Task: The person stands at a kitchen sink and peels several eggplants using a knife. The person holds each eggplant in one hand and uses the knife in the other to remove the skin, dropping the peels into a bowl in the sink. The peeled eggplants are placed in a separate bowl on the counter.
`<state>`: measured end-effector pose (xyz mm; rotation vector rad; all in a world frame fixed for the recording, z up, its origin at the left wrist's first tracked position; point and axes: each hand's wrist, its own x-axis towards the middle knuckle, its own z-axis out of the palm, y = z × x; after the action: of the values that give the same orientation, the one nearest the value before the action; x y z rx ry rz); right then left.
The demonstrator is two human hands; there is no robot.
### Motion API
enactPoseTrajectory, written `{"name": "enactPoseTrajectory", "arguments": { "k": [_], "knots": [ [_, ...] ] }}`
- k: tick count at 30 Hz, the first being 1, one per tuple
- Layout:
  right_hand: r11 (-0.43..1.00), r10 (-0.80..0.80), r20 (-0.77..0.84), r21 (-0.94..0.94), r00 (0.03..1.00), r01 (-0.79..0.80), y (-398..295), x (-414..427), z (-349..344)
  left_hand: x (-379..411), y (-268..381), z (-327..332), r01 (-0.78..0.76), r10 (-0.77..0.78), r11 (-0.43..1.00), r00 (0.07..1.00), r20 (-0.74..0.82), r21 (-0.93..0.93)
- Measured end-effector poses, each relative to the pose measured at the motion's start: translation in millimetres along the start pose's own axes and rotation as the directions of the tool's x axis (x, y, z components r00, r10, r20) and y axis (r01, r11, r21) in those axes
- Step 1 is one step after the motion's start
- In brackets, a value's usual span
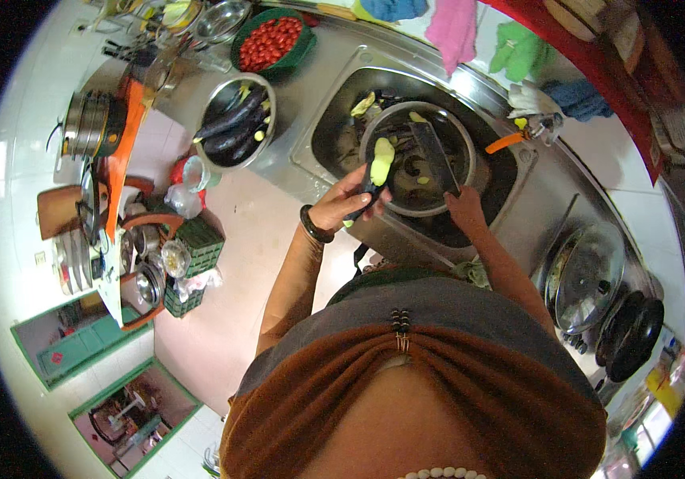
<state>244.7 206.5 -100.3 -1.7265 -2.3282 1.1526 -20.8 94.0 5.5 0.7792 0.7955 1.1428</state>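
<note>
Over the sink, my left hand (348,200) holds a dark eggplant (382,163) with a pale green cut face turned up. My right hand (466,208) grips the handle end of a broad-bladed kitchen knife (432,149), whose dark blade lies over a round metal basin (473,164). Dark peelings and pale green pieces are in the basin. The basin stands in the steel sink (325,123), where more dark trimmings lie behind it. At the counter's left, a metal bowl (271,102) holds several dark eggplants (231,129).
Beyond the bowl stands a green basket (306,45) of small red fruits (270,43). An orange-handled tool (507,142) lies by the sink's right rim. A glass-lidded pan (588,278) is at right. Cloths (451,33) hang behind the sink; green crates (201,245) stand on the floor at left.
</note>
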Motion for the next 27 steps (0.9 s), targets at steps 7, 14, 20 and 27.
{"name": "enactPoseTrajectory", "arguments": {
  "k": [7,14,20,27],
  "knots": [
    [0.994,-0.010,0.184,0.104,0.983,-0.009,-13,-9,-14,-12,-17,0,-0.079,0.076,0.937,0.997,-0.023,-0.341],
    [0.998,0.022,-0.024,0.057,0.999,-0.020,14,-7,6,-20,-38,-18,-0.057,0.000,0.821,0.995,-0.101,-0.568],
    [0.985,0.048,-0.225,0.170,0.973,-0.010,70,5,39,6,-62,-23,0.461,-0.093,0.753,0.781,-0.618,0.470],
    [0.947,-0.010,-0.134,0.317,0.991,0.052,38,-6,19,32,-153,-58,-0.047,0.409,0.687,0.850,-0.332,0.725]
  ]
}}
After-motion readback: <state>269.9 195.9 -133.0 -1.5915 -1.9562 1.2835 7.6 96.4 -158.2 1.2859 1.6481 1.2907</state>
